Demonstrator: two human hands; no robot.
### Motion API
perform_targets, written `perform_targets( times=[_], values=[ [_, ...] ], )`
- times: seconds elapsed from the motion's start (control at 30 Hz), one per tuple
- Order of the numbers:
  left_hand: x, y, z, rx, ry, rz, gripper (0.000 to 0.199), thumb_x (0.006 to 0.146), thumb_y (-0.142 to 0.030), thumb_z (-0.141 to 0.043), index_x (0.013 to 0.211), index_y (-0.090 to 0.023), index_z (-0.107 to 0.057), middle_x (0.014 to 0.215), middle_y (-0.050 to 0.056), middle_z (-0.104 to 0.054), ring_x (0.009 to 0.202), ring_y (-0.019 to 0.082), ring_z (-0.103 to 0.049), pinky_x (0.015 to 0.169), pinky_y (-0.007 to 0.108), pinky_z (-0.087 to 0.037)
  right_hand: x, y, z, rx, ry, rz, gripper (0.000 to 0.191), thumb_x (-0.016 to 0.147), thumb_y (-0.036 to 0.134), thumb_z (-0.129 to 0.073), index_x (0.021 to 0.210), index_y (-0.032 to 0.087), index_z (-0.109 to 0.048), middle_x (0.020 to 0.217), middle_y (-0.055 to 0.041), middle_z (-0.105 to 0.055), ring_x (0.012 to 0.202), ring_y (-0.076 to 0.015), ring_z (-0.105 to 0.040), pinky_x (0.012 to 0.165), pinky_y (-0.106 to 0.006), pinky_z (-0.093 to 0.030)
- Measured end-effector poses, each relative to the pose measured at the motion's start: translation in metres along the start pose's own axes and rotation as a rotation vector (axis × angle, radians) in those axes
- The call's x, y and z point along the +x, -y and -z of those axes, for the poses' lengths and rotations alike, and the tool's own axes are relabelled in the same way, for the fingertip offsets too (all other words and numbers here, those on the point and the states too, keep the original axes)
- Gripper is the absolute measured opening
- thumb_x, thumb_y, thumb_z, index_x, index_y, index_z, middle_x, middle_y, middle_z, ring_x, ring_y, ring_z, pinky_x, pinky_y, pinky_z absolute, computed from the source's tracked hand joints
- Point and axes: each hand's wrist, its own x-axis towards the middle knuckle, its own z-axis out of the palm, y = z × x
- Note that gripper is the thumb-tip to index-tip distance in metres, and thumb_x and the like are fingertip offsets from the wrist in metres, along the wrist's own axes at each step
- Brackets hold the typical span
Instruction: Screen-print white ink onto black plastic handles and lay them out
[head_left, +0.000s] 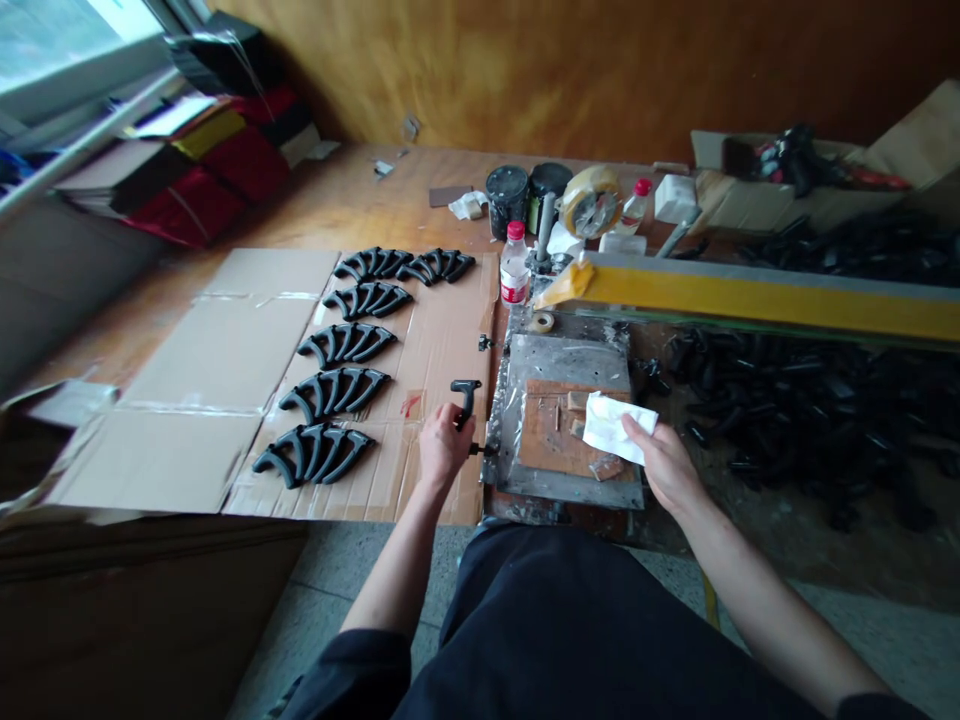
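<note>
Head view: a workbench, with both hands below the frame's middle.
Left hand: fingers closed around a black handle, held just left of and below the frame's centre, its crosspiece uppermost.
Right hand: thumb and fingers pinched on a white cloth or paper, right of centre, overlapping a wooden board in view; contact cannot be told.
Cardboard: fanned black parts, left of centre.
Loose pile: similar dark parts, right of frame.

No text can be read; the red-and-white label on the clear, red-capped plastic bottle is too small.
</note>
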Motion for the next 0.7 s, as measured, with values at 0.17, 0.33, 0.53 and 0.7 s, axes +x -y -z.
perform_targets(
  times=[0.17,0.33,0.53,0.7],
  values=[
    [0.039,0.041,-0.019,0.152,0.153,0.12,0.014,0.082,-0.033,-0.057,0.086,-0.02,-0.06,0.089,0.007,-0.068,0.086,0.024,-0.063,0.073,0.031,-0.045,-0.005,0.009,-0.002,0.019,0.029,0.021,0.048,0.065,0.052,-0.08,0.096,0.015,-0.072,0.094,-0.0082,-0.075,0.092,-0.0293,-0.071,0.086,-0.042,-0.057],
    [0.035,0.037,-0.016,0.143,0.102,0.106,0.03,0.083,-0.04,-0.057,0.103,-0.019,-0.062,0.103,0.012,-0.067,0.101,0.028,-0.061,0.085,0.036,-0.046,-0.012,0.017,-0.004,0.06,0.029,0.023,0.044,0.066,0.047,-0.08,0.097,0.017,-0.072,0.099,-0.0078,-0.075,0.093,-0.0282,-0.071,0.086,-0.041,-0.057],
    [0.003,-0.053,0.008,-0.618,0.23,0.062,0.043,0.087,-0.052,-0.052,0.111,-0.018,-0.066,0.106,0.01,-0.07,0.095,0.022,-0.065,0.086,0.035,-0.05,-0.019,0.025,-0.012,0.109,0.087,0.028,0.037,0.068,0.043,-0.079,0.095,0.018,-0.071,0.095,-0.0081,-0.075,0.094,-0.0287,-0.07,0.087,-0.043,-0.056],
    [-0.023,-0.129,0.015,-1.236,0.689,0.04,0.051,0.084,-0.057,-0.057,0.117,-0.018,-0.065,0.11,0.008,-0.069,0.094,0.018,-0.064,0.078,0.028,-0.052,-0.026,0.033,-0.021,0.107,0.171,0.056,0.041,0.07,0.042,-0.078,0.1,0.017,-0.071,0.101,-0.0084,-0.074,0.097,-0.0273,-0.069,0.089,-0.041,-0.054]
  ],
)
